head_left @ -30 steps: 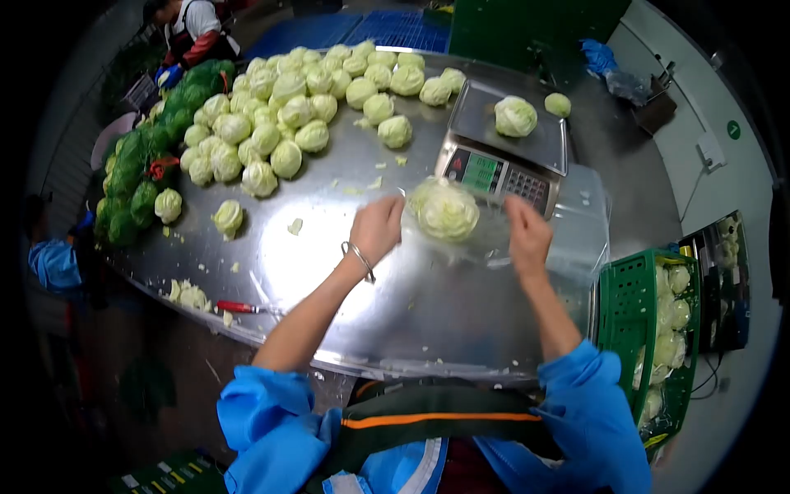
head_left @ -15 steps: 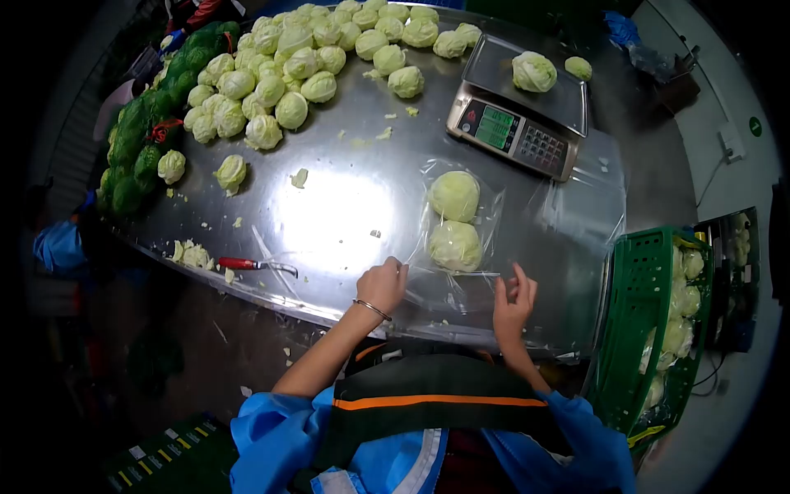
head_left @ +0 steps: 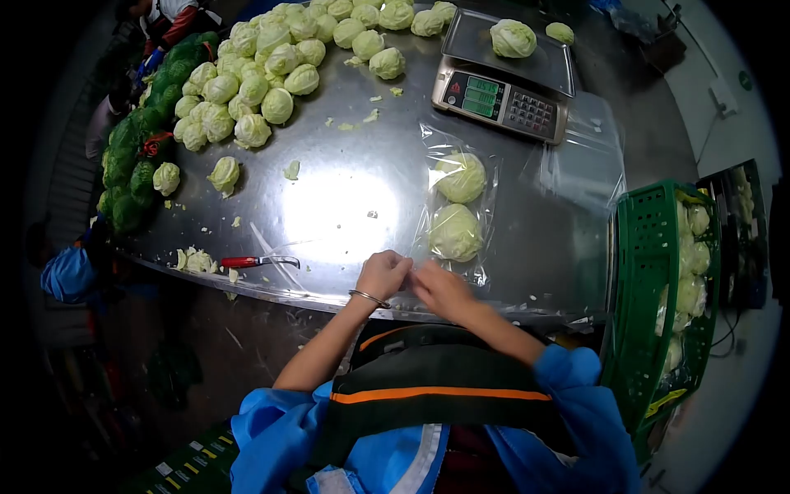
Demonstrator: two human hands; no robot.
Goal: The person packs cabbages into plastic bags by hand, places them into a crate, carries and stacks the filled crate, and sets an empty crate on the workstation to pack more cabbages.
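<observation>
Two cabbages lie one behind the other in a clear plastic bag [head_left: 487,177] on the metal table, the nearer cabbage [head_left: 455,234] just beyond my hands. My left hand [head_left: 383,276], with a metal bangle at the wrist, is closed at the bag's near end. Touching or almost touching it, my right hand [head_left: 441,290] is closed too. What the fingers pinch is too small to make out. Behind the bag stands a digital scale [head_left: 502,103] with a cabbage [head_left: 513,39] on its tray.
A pile of cabbages [head_left: 255,74] and green net sacks [head_left: 123,165] are at the back left. A red-handled knife [head_left: 259,261] lies near the front edge. Flat plastic bags [head_left: 580,148] lie right, beside a green crate [head_left: 646,272]. Co-workers [head_left: 169,23] stand left.
My right hand has moved left to meet my left hand. The bagged cabbages, first held up as one visible cabbage, now lie on the table.
</observation>
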